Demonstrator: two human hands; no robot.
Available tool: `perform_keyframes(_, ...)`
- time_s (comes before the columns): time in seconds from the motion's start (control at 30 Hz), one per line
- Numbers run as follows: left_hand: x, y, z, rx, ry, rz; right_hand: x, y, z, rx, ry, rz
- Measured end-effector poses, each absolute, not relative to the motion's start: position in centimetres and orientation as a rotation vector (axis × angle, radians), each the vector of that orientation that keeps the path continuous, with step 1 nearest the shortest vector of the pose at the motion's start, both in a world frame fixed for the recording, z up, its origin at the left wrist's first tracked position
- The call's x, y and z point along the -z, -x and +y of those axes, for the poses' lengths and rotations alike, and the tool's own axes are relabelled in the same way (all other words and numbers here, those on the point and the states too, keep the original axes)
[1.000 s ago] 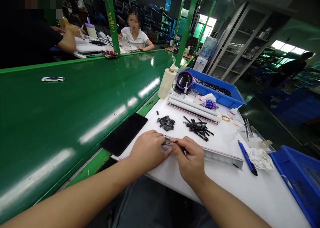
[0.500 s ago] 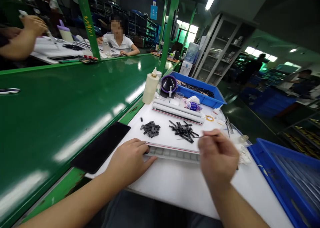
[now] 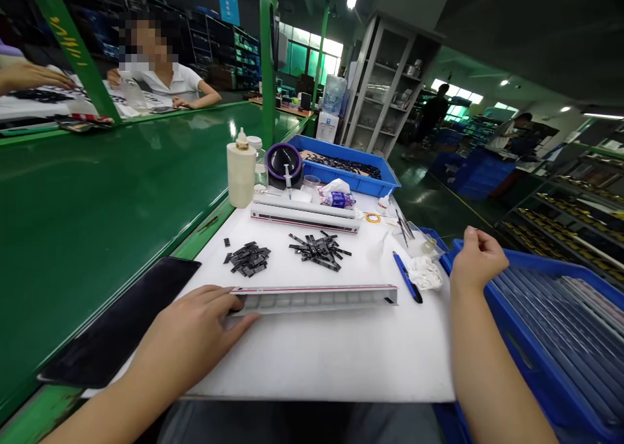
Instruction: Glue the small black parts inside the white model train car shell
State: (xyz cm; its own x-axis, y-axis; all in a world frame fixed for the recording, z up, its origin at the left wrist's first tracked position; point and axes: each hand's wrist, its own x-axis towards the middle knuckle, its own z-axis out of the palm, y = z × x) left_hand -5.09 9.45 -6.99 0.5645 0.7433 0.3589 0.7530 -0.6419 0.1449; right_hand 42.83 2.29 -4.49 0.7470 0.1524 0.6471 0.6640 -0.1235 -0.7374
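My left hand point(image 3: 199, 317) grips the left end of a long white channel-shaped strip point(image 3: 312, 300) with a red line along its edge, thumb in front and fingers behind. The strip lies on the white tabletop. My right hand point(image 3: 478, 259) is raised over the near edge of a blue bin at the right, fingertips pinched together; whatever is between them, if anything, is too small to make out. Beyond the strip are a pile of short black pieces point(image 3: 250, 259) and a pile of longer black strips point(image 3: 319, 250). A blue utility knife point(image 3: 407, 277) lies right of the strip.
Further back stand another white strip point(image 3: 305, 216), a cream bottle point(image 3: 241, 174), a syringe point(image 3: 288, 181) and a blue tray point(image 3: 348, 177) of parts. Crumpled tissue point(image 3: 425, 274) lies at right. The blue bin point(image 3: 517, 340) holds long clear-wrapped pieces. A co-worker point(image 3: 168, 80) sits opposite.
My right hand has moved right, from the black strips to over the blue bin; the thin tool seen in it earlier no longer shows. My left hand stays on the strip. The view has turned right.
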Motion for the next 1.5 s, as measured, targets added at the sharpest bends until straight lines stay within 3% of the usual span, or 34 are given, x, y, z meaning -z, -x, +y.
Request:
perform_keyframes(0.23, 6.7, 5.2, 9.7, 0.588, 2.790, -1.271, 5.6, -44.7, 3.2, 0.452, 1.778, -0.656)
perform_keyframes(0.43, 6.4, 5.1, 9.6, 0.539, 2.831, -1.309, 4.7, -39.2, 2.0, 0.647, 1.653, -0.909)
perform_keyframes(0.67, 5.5, 4.7, 8.7, 0.473, 2.849, -1.419, 4.4, -30.9, 2.2, 0.132, 1.201, -2.021)
perform_keyframes(0.83, 5.1, 4.4, 8.3, 0.405, 2.789, -1.479, 4.2, -29.3, 2.2, -0.146, 1.340, -2.389)
perform_keyframes(1.17, 3.8, 4.5, 8.4, 0.245, 2.715, -1.555, 3.7, -30.0, 1.8, -0.211, 1.487, -2.359)
perform_keyframes(1.5, 3.2, 5.2, 9.2, 0.129, 2.615, -1.590, 4.2, -33.4, 2.3, -0.526, 1.500, -2.141)
